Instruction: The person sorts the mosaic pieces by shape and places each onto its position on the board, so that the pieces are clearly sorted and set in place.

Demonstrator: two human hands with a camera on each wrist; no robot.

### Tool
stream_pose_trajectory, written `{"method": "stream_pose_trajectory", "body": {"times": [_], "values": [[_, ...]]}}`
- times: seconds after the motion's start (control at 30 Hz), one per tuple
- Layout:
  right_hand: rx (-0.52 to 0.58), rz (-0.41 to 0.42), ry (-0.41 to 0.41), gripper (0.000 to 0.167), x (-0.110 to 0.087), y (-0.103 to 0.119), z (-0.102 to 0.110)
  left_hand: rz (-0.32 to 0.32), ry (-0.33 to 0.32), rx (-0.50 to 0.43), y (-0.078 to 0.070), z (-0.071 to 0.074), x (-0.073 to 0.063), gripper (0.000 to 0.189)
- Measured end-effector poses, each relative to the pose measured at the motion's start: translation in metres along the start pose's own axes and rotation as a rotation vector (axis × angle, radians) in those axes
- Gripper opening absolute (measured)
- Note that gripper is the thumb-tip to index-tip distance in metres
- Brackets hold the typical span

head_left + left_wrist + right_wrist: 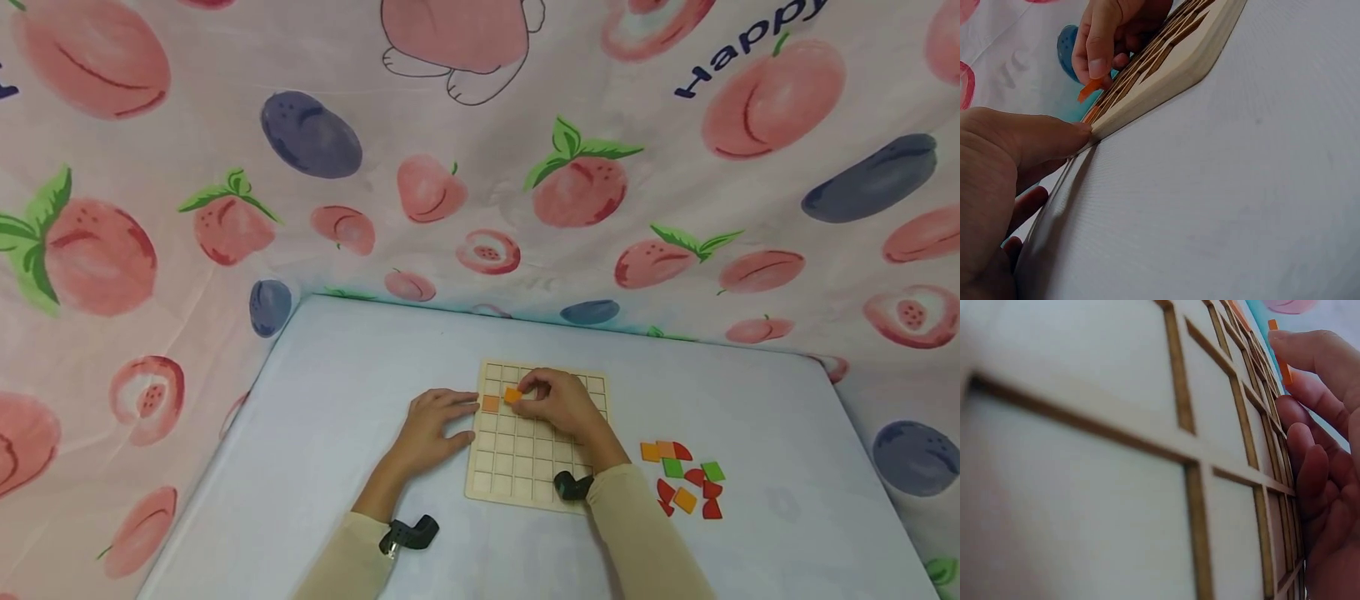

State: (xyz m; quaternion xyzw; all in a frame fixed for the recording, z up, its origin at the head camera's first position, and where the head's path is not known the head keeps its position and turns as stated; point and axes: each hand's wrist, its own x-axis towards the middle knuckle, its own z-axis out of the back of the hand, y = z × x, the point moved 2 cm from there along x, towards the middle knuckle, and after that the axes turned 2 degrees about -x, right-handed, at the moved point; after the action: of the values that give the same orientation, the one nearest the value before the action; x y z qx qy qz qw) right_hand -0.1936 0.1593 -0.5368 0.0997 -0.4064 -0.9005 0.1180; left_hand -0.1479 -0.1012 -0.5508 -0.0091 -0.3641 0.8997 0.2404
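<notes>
A wooden grid board (504,463) lies on the table, with an orange square tile (491,404) in a cell of its left column. My right hand (561,407) pinches another orange square tile (512,395) between thumb and fingers, over the board's upper left part. In the right wrist view this held tile (1281,355) stands edge-on, tilted above the raised grid lines. At the board's left edge is my left hand (433,432), its fingers extended. The left wrist view shows that thumb (1054,136) right against the board's side.
Right of the board lies a loose group of orange square tiles (684,500), green squares (672,467) and red curved-edged pieces (712,508). A fruit-printed cloth (420,250) hangs behind and left of the white table (780,417). Black wrist devices (411,533) sit on both arms.
</notes>
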Motion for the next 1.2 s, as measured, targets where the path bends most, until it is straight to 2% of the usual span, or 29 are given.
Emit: {"method": "stream_pose_trajectory", "body": {"times": [0.83,1.2], "values": [[-0.079,0.033,0.107,0.023,0.004,0.011,0.002,-0.003,0.001,0.014,0.003,-0.001,0.000,0.046],[-0.114,0.025,0.083,0.023,0.005,0.009,0.000,-0.003,0.000,0.007,0.002,-0.001,0.000,0.046]]}}
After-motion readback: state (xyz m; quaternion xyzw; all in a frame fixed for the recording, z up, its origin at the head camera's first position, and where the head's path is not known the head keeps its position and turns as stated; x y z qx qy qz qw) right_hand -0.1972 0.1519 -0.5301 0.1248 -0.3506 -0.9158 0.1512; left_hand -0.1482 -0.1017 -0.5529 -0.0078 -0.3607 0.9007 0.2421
